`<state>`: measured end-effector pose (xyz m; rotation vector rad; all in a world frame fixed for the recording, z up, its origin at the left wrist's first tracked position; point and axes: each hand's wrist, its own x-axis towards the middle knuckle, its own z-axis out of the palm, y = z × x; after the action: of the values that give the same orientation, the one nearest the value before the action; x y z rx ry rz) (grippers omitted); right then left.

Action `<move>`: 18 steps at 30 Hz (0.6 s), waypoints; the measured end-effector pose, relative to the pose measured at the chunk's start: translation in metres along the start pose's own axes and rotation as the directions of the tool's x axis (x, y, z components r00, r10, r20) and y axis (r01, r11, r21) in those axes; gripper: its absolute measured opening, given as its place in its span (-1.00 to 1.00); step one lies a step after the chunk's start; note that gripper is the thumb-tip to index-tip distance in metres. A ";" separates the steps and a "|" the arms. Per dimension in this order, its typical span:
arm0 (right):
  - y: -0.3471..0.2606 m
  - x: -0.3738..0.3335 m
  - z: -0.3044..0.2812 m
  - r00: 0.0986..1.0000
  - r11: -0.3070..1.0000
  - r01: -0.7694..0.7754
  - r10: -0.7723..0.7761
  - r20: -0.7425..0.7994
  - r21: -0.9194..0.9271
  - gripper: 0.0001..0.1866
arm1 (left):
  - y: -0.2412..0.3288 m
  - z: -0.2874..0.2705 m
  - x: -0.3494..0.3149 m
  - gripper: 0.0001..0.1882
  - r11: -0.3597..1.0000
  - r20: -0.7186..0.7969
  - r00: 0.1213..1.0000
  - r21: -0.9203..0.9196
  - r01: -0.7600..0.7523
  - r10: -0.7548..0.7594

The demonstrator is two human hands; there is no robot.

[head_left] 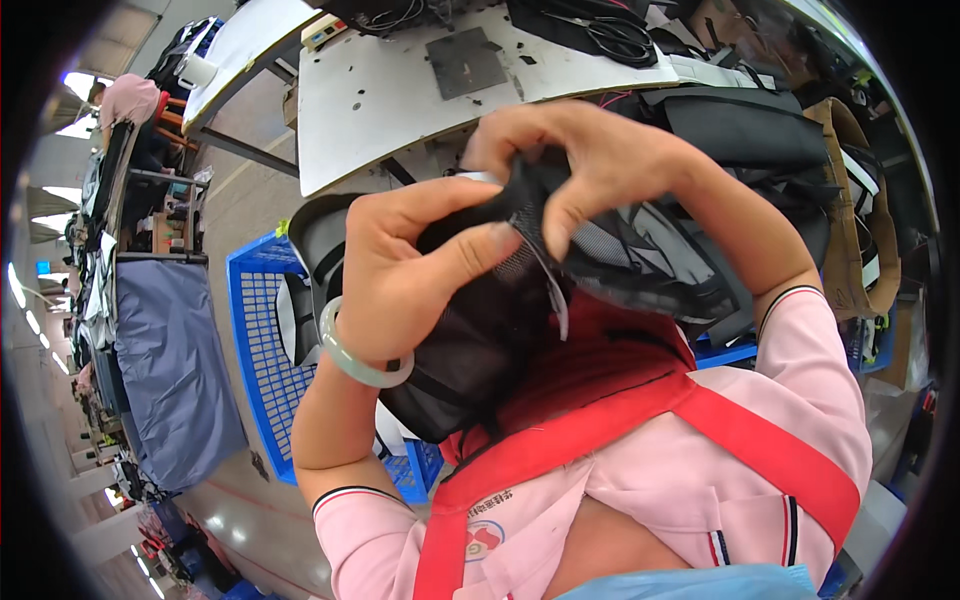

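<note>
Black mesh fabric [515,265] is up above the red apron [575,420], and the left hand [425,260] pinches it between thumb and bent fingers! The right hand [605,155], blurred, arches wide beside it; whether it grips, I cannot tell. Outward: a blue basket [262,370] to the left, and beyond the hands, a white table [370,110].

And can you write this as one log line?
left hand: pinching black fabric | right hand: at black fabric, grip unclear | blue basket: below hands | white table: ahead
</note>
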<state>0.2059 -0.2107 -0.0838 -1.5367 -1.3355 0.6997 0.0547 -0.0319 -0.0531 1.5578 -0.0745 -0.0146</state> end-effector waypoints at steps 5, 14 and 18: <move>-0.002 -0.003 -0.015 0.972 0.974 -0.215 0.206 -0.110 -0.068 -0.68 | -0.028 -0.023 0.037 -0.75 0.980 0.013 0.997 0.188 0.069 -0.073; 0.018 0.000 -0.038 0.954 0.953 -0.300 0.298 -0.036 -0.046 -0.66 | -0.035 -0.028 0.063 -0.73 0.962 0.126 0.954 0.028 0.271 -0.272; 0.052 0.000 -0.028 0.963 0.898 -0.023 -0.097 -0.250 -0.439 -0.49 | -0.055 -0.036 0.068 -0.73 0.964 0.082 0.961 0.024 0.265 -0.266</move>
<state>0.2522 -0.2163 -0.1204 -1.8786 -1.3684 0.1522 0.1271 -0.0009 -0.1057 1.5706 0.0685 -0.2927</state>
